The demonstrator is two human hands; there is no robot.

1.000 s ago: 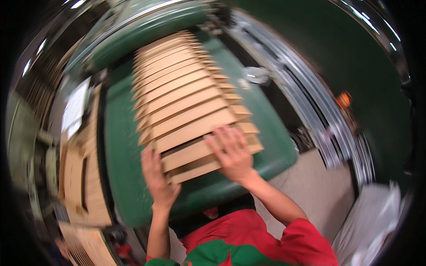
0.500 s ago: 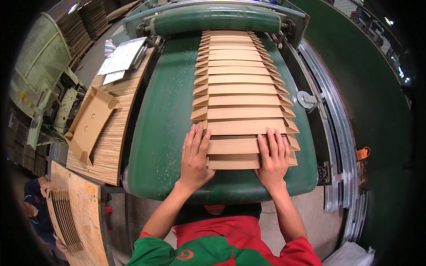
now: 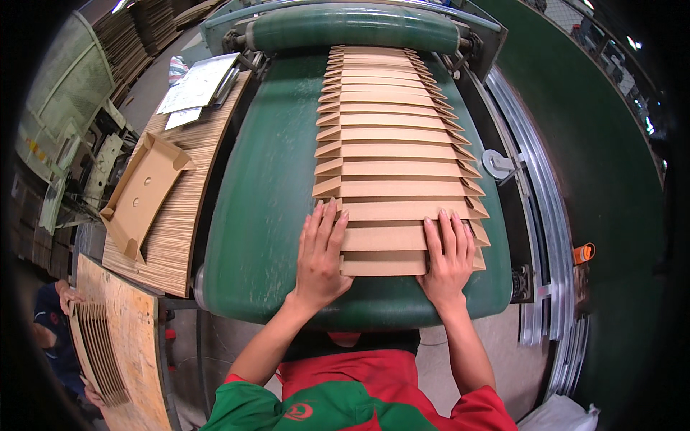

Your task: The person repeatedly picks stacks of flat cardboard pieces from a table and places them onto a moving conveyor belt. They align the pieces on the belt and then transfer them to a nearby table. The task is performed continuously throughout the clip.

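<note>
Steadying the near end of the overlapping row of folded cardboard trays [image 3: 395, 189] on the green conveyor belt [image 3: 262, 187] seems my step. Left hand [image 3: 320, 251] and right hand [image 3: 447, 262] lie straight-fingered against opposite ends — whether they grip, I can't tell. Any shift calls for even pressure.

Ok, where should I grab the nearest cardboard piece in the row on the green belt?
Probably take the nearest piece by both ends, from your side, one hand each: its long front faces you and more pieces crowd close behind. The left hand and right hand sit near those ends.
</note>
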